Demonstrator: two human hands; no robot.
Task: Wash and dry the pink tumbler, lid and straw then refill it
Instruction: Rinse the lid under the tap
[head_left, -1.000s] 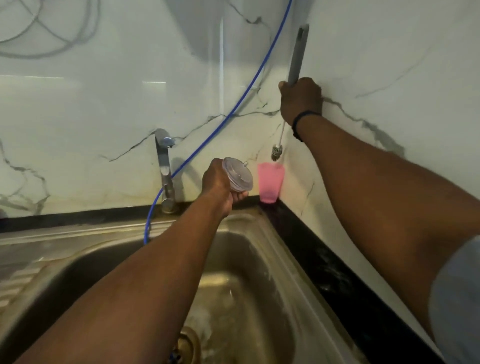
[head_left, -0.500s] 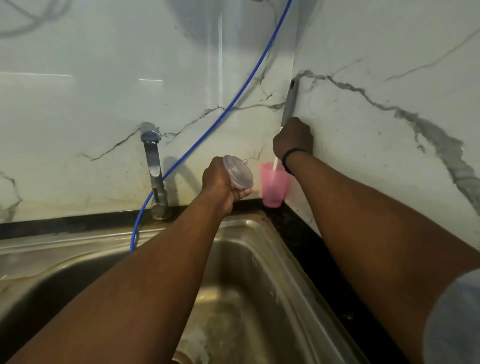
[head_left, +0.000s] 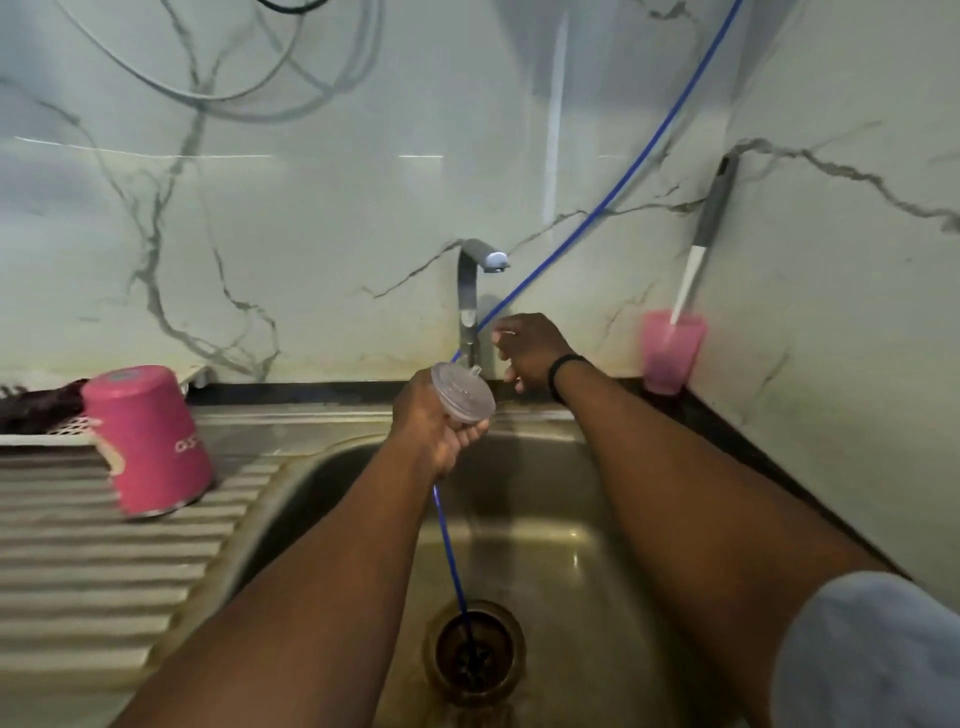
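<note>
— Where's the lid?
— The left hand (head_left: 434, 426) grips the clear lid (head_left: 462, 391) over the sink (head_left: 561, 519), just below the tap (head_left: 470, 301).
— And the right hand (head_left: 530, 353)?
— Beside the tap, fingers loosely curled, holding nothing.
— The pink tumbler (head_left: 148, 441)?
— Upside down on the drainboard (head_left: 104, 545), well left of the left hand.

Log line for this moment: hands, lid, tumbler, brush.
left hand: holds lid over sink | right hand: empty, by tap | tumbler: inverted, drainboard | brush: in pink cup
</note>
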